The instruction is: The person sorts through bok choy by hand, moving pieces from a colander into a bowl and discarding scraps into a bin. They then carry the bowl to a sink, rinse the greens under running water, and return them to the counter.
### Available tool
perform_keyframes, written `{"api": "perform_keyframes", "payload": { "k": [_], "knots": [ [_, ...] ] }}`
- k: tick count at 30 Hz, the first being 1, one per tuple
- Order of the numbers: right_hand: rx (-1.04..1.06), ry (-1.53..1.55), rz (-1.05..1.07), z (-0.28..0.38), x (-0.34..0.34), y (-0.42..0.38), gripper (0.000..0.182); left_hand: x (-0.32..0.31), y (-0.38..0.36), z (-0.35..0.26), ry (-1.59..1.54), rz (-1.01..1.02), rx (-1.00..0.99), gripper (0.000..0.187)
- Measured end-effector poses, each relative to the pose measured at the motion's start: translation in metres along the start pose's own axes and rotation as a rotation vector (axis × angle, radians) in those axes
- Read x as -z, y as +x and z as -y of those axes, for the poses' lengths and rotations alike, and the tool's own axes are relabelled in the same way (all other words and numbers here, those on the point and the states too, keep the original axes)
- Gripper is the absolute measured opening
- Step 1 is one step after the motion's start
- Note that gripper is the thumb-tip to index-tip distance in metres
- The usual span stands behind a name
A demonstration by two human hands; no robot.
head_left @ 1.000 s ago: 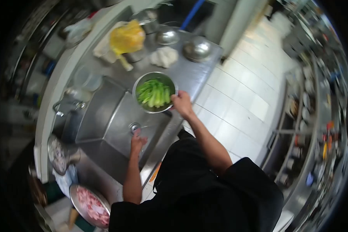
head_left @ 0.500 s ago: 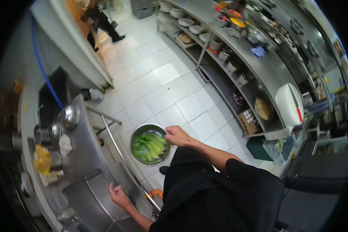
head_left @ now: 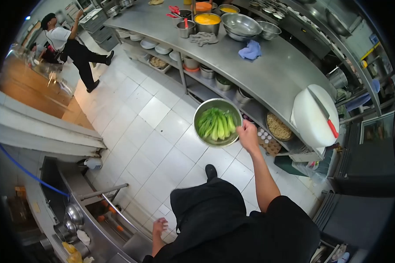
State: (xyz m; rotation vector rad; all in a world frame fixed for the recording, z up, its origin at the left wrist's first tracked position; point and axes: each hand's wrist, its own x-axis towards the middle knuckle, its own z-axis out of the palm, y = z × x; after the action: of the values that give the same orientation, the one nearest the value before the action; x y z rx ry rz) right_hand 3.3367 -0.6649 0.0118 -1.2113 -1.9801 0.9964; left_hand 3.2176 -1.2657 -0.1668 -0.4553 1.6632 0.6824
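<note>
My right hand (head_left: 248, 136) grips the right rim of a round steel bowl (head_left: 201, 136), with its fingers wrapped over the edge. Inside lie leafy bok choy (head_left: 217, 124), pale stalks toward me and dark leaves toward the far left. The bowl hangs above the tiled floor, beside the long steel counter (head_left: 276, 74). Low on the left, my left hand (head_left: 160, 225) hangs beside my black apron (head_left: 208, 204), its fingers loosely bent and apart, with nothing seen in it.
On the counter stand a white cutting board (head_left: 309, 122) with a red-handled knife (head_left: 332, 128), a blue cloth (head_left: 250, 50) and steel bowls (head_left: 241, 25). A steel sink table (head_left: 90, 228) is at lower left. A person (head_left: 77, 48) walks at far left.
The bowl of bok choy has moved away from the sink table toward the counter, still in my right hand. My left hand has left the sink and dropped by my apron. My view has turned.
</note>
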Motion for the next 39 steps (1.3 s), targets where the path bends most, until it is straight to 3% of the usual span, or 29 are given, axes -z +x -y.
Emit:
{"api": "perform_keyframes", "payload": {
  "k": [2, 3, 4, 6, 14, 18, 21, 22, 26, 28, 30, 32, 34, 36, 37, 39],
  "knots": [
    [-0.054, 0.062, -0.048, 0.003, 0.011, 0.049, 0.020, -0.014, -0.005, -0.066, -0.132, -0.192, -0.245, 0.034],
    [-0.104, 0.128, -0.093, 0.003, 0.013, 0.072, 0.020, -0.018, -0.005, -0.095, -0.128, -0.194, -0.242, 0.034],
    [-0.250, 0.208, -0.085, -0.001, 0.013, 0.094, 0.015, -0.018, -0.003, -0.123, -0.066, -0.157, -0.288, 0.035],
    [-0.256, 0.397, -0.158, -0.045, -0.004, 0.145, 0.017, -0.019, 0.002, -0.178, 0.008, -0.120, -0.336, 0.036],
    [-0.309, 0.431, -0.348, -0.080, -0.050, 0.279, 0.016, 0.000, 0.078, -0.383, 0.300, -0.067, -0.545, 0.038],
    [-0.420, 0.432, -0.333, -0.081, -0.065, 0.329, 0.014, 0.000, 0.132, -0.535, 0.692, -0.027, -0.859, 0.036],
    [-0.494, 0.467, -0.337, -0.077, -0.071, 0.332, 0.015, -0.051, 0.084, -0.681, 0.828, 0.033, -1.012, 0.037],
    [-0.497, 0.514, -0.308, -0.072, -0.069, 0.343, 0.017, -0.071, 0.078, -0.723, 0.845, 0.018, -1.190, 0.036],
    [-0.584, 0.456, -0.090, -0.074, -0.042, 0.366, 0.037, -0.162, -0.005, -0.851, 0.786, 0.199, -1.320, 0.034],
    [-0.591, 0.309, -0.056, -0.078, -0.027, 0.382, 0.043, -0.200, -0.012, -0.889, 0.737, 0.298, -1.302, 0.031],
    [-0.567, 0.297, -0.214, -0.069, -0.011, 0.404, 0.041, -0.226, -0.018, -0.901, 0.686, 0.376, -1.280, 0.028],
    [-0.538, 0.223, -0.195, -0.057, 0.000, 0.432, 0.040, -0.251, -0.026, -0.913, 0.467, 0.479, -1.047, 0.023],
    [-0.503, 0.161, -0.170, -0.032, -0.001, 0.460, 0.039, -0.267, -0.021, -0.919, 0.439, 0.470, -1.042, 0.020],
    [-0.295, 0.141, -0.046, 0.013, -0.019, 0.477, 0.036, -0.274, -0.024, -0.925, 0.447, 0.467, -0.998, 0.020],
    [-0.303, 0.149, -0.029, 0.028, -0.033, 0.483, 0.036, -0.275, -0.029, -0.926, 0.445, 0.452, -0.985, 0.020],
    [-0.268, 0.138, 0.217, 0.054, -0.058, 0.504, 0.034, -0.277, -0.037, -0.938, 0.398, 0.470, -0.969, 0.017]
  ]
}}
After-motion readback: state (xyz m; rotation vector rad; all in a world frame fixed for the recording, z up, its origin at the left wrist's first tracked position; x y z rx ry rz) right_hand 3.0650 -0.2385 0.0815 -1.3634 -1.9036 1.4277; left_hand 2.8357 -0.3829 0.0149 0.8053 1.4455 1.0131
